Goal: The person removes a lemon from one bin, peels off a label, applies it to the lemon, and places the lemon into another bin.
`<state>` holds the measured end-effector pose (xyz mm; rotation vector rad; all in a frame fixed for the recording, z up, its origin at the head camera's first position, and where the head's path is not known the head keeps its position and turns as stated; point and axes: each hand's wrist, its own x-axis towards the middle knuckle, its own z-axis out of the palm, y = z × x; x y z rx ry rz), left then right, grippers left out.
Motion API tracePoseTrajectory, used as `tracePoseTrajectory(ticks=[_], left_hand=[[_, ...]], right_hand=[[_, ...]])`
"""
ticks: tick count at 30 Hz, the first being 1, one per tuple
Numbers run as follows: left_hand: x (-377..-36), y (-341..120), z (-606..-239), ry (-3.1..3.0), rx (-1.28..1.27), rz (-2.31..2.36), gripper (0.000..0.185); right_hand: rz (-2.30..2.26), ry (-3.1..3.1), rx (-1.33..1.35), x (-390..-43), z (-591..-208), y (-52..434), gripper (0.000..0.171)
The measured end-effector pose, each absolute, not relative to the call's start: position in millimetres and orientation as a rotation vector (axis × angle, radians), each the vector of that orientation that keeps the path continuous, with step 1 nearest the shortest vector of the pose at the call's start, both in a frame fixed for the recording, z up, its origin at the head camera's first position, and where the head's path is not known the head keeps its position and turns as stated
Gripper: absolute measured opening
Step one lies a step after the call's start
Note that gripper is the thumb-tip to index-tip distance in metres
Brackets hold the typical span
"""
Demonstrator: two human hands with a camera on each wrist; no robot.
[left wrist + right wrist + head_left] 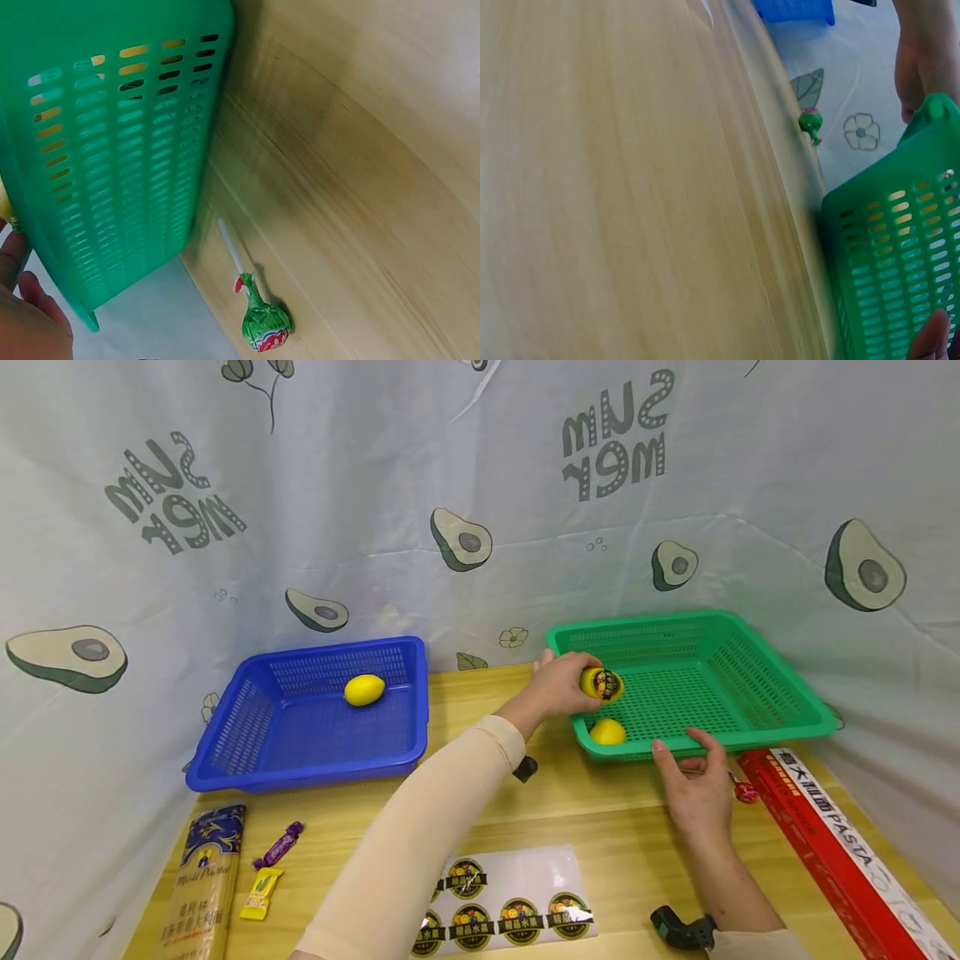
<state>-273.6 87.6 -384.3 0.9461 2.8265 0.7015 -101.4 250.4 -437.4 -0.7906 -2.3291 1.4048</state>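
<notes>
My left hand (558, 683) holds a yellow lemon (589, 683) over the left side of the green basket (813, 720). A round dark fruit sticker (606, 684) faces outward on that lemon. Below it, a second lemon (608, 732) lies in the basket's near left corner, partly behind the rim. My right hand (701, 789) grips the near rim, with the thumb (930, 336) against the outer wall in the right wrist view. A sheet of matching stickers (525, 906) lies on the table in front of me.
On the left stands a blue basket (307, 774) with one lemon (364, 690) in it. Pasta (202, 885), a purple candy (279, 845) and a yellow candy (261, 893) lie before it. A red pasta box (840, 852) runs along the right. A green-wrapped lollipop (266, 324) lies beside the green basket.
</notes>
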Motion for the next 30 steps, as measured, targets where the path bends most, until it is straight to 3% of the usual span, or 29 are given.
tracePoseTrajectory(ticks=[16, 24, 30], left_hand=[[-269, 63, -382, 2.724, 0.840, 0.874, 0.071], [-223, 5, -372, 2.708, 0.973, 0.922, 0.061], [-197, -60, -369, 2.724, 0.998, 0.920, 0.053]], right_hand=[[1.382, -2.327, -0.753, -108, -443, 242, 0.066], [1.422, -2.256, -0.737, -105, -442, 237, 0.068], [1.498, -2.276, -0.561, -92, -438, 191, 0.062]])
